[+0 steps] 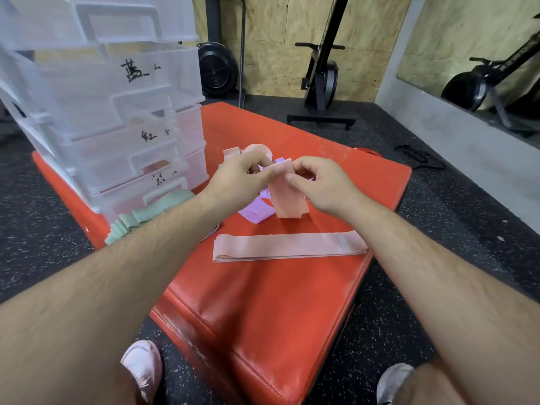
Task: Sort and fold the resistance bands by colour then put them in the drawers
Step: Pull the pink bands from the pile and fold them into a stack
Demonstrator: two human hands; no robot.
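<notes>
Pinched a pale pink fabric resistance band [287,200] by its top edge, above the red padded vinyl block [263,311].
Gripped in curled fingers of left hand [239,179] and right hand [321,185], close together, over a lilac band [255,213]. Flat pink stack [289,247] near the right edge; clear plastic drawers [117,127] and sage green bands [140,219] along the left. Plain vinyl from stack to near corner.
</notes>
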